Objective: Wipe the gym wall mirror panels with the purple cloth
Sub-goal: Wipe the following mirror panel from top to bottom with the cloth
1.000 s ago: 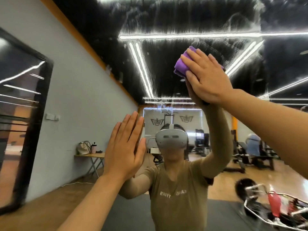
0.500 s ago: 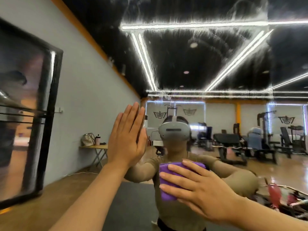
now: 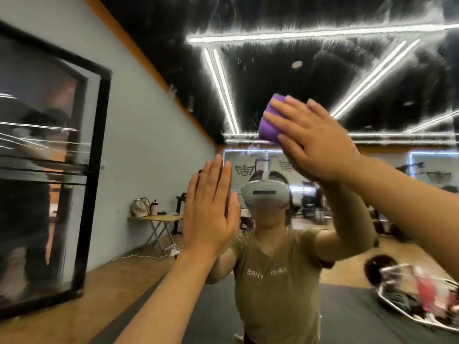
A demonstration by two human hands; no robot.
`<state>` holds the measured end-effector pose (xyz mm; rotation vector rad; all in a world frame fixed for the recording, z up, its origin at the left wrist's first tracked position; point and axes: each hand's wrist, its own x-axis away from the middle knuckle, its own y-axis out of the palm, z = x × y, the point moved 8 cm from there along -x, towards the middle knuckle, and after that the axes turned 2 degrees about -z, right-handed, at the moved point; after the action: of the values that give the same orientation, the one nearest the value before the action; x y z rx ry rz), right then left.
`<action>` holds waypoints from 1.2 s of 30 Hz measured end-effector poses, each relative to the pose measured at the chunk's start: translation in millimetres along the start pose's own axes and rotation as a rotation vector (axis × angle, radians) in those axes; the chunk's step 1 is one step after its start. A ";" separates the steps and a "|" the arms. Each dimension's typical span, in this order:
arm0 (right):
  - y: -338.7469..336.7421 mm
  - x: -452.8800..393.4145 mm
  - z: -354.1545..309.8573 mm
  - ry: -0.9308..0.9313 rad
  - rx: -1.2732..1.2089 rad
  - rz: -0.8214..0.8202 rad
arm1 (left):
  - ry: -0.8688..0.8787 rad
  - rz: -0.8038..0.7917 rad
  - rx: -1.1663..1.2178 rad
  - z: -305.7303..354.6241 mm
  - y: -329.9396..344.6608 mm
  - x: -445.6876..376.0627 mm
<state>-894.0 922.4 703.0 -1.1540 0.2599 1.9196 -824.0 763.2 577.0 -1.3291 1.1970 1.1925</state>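
Note:
The wall mirror (image 3: 285, 78) fills the view and reflects the gym and me. Smeary streaks run across its upper part over the reflected ceiling lights. My right hand (image 3: 313, 140) presses the folded purple cloth (image 3: 269, 122) flat against the glass, up and to the right, with straight fingers spread over it. Only the cloth's left edge shows past my fingers. My left hand (image 3: 211, 207) lies flat on the mirror lower down, near the centre, fingers straight and together, holding nothing.
A black-framed glass door (image 3: 92, 170) stands at the left. The mirror reflects a folding table (image 3: 159, 219) with a bag and bottle, gym machines at the back, and a basket (image 3: 422, 296) of bottles on the dark floor mat at the lower right.
My right hand swept the cloth down from high on the mirror to chest height, and has now carried it back up to the upper right. My left hand stayed flat on the glass.

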 end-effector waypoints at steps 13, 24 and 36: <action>10.2 6.0 -42.1 0.189 -0.061 0.172 | 0.092 -0.082 0.051 -26.7 -18.1 3.8; 53.4 112.7 -141.0 -0.239 0.086 -0.080 | 0.131 -0.178 0.026 -28.8 -19.2 6.6; 36.0 61.7 -103.9 -0.308 0.055 -0.128 | 0.151 -0.204 0.011 -33.2 -20.7 7.4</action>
<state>-869.3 877.4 587.8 -0.8046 0.0690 1.9308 -800.9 731.1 572.8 -1.5161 1.1402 0.9523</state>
